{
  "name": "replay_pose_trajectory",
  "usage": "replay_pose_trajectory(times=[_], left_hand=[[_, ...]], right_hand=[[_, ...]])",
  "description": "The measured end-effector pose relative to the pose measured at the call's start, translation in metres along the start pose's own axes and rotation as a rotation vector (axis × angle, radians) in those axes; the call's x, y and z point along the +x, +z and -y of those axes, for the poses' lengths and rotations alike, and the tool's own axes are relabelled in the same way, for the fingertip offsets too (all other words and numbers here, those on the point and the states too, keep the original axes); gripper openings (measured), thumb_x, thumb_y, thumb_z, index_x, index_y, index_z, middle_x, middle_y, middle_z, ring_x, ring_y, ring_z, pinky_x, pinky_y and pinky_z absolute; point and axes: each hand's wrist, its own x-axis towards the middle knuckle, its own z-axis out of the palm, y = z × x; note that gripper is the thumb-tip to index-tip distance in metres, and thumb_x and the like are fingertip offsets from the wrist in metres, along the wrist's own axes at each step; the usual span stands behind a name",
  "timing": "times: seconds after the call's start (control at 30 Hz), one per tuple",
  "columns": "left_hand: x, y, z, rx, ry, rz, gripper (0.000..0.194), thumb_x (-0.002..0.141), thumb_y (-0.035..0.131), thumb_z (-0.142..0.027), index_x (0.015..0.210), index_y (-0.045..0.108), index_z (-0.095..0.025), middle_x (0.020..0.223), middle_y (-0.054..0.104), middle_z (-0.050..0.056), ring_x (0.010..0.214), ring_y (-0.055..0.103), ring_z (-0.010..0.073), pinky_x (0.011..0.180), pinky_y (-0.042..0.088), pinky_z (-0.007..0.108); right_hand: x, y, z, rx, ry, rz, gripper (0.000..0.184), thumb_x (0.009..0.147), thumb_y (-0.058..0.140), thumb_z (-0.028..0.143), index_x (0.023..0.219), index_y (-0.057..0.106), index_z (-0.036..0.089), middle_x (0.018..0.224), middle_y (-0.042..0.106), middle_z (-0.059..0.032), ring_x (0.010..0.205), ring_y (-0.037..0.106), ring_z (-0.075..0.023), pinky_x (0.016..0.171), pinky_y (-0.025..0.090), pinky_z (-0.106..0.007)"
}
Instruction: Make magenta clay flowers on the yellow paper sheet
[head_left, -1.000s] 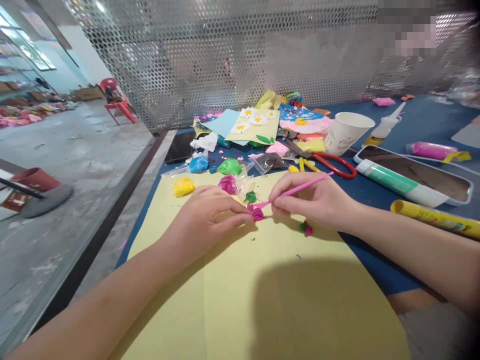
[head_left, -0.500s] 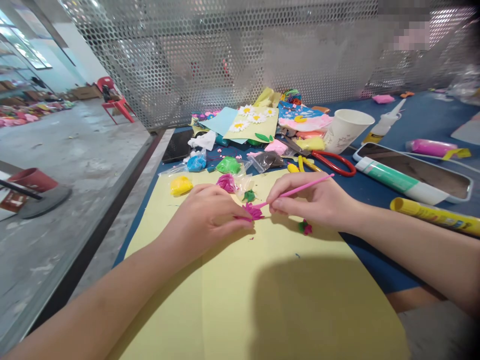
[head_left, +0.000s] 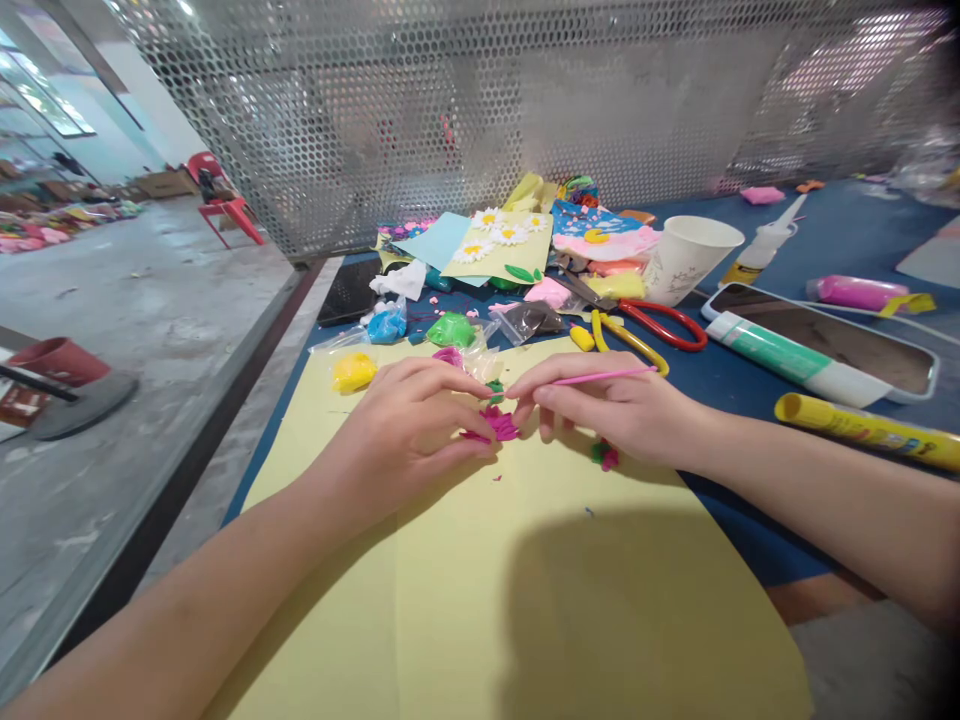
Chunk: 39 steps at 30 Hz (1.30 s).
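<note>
Head camera looks forward and down at the hands (head_left: pixel 401 430).

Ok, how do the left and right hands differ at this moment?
The left hand has its fingertips at the magenta clay and holds no tool; the right hand pinches a thin pink stick. The left hand is nearer the yellow clay lump, the right nearer the red-handled scissors. Both are over the yellow card.

Magenta clay piece (head_left: pixel 499 425), ruffled and petal-like, flattened, sits on yellow card (head_left: pixel 420 590) against left hand (head_left: pixel 405 430) fingertips. Thin pink stick (head_left: pixel 609 375), near level, pinched in right hand (head_left: pixel 615 405), lies at 2 o'clock from clay.
</note>
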Motion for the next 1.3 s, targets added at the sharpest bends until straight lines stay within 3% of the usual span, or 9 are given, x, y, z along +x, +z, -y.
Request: replay_pose_trajectory(times=[0.17,0.3,0.37,0.5,0.77,1.1,1.3], left_hand=[[0.0,-0.001,-0.005,0.019,-0.031,-0.15,0.003,0.084,0.068,-0.025,0.085,0.071,-0.026,0.108,0.068,0.002,0.102,0.059,0.0201,0.094,0.041,0.038],[-0.001,-0.002,-0.008,0.066,-0.033,-0.204,0.002,0.083,0.07,-0.026,0.083,0.07,-0.028,0.113,0.066,0.002,0.104,0.058,0.0216,0.095,0.04,0.041],[-0.001,-0.001,-0.008,0.091,-0.003,-0.212,0.002,0.084,0.069,-0.026,0.083,0.069,-0.029,0.113,0.066,0.002,0.106,0.057,0.0226,0.096,0.04,0.043],[0.0,0.002,-0.009,0.128,0.039,-0.218,0.005,0.083,0.069,-0.026,0.079,0.069,-0.028,0.11,0.067,0.002,0.11,0.055,0.0235,0.097,0.041,0.044],[0.0,0.002,-0.009,0.132,0.032,-0.219,0.006,0.085,0.068,-0.032,0.09,0.069,-0.028,0.105,0.07,0.001,0.104,0.06,0.0212,0.093,0.044,0.04],[0.0,0.0,-0.009,0.099,-0.014,-0.194,0.003,0.084,0.068,-0.025,0.082,0.07,-0.026,0.102,0.07,0.003,0.101,0.061,0.0227,0.09,0.042,0.042],[0.0,0.001,-0.01,0.082,-0.033,-0.19,0.004,0.084,0.069,-0.03,0.085,0.07,-0.027,0.101,0.07,0.002,0.102,0.061,0.0226,0.09,0.043,0.041]], right_hand=[[-0.001,0.007,0.007,0.15,-0.086,-0.059,0.02,0.094,0.048,0.022,0.098,0.068,0.021,0.087,0.07,-0.0016,0.065,0.065,-0.0098,0.055,0.05,-0.02],[0.0,0.011,0.01,0.016,-0.122,-0.116,0.013,0.089,0.055,0.016,0.091,0.067,0.02,0.089,0.068,-0.0005,0.071,0.064,-0.0094,0.06,0.049,-0.019],[0.002,0.013,0.008,0.019,-0.089,-0.095,0.003,0.085,0.063,0.02,0.088,0.064,0.02,0.088,0.066,-0.0002,0.07,0.062,-0.0098,0.059,0.049,-0.019],[0.004,0.019,0.006,0.125,0.002,-0.029,0.011,0.081,0.069,0.022,0.084,0.06,0.019,0.085,0.063,0.0009,0.07,0.06,-0.0101,0.06,0.049,-0.02],[0.005,0.019,0.009,0.112,-0.017,-0.06,0.007,0.083,0.066,0.021,0.081,0.06,0.019,0.073,0.06,0.004,0.058,0.052,-0.0058,0.049,0.042,-0.015],[0.005,0.015,0.006,-0.062,-0.162,-0.112,0.008,0.08,0.07,0.021,0.087,0.066,0.021,0.083,0.063,0.0027,0.064,0.053,-0.0063,0.052,0.04,-0.016],[0.004,0.018,0.005,-0.095,-0.222,-0.154,0.001,0.083,0.067,0.019,0.084,0.067,0.02,0.073,0.06,0.0036,0.058,0.048,-0.0058,0.051,0.036,-0.017]])
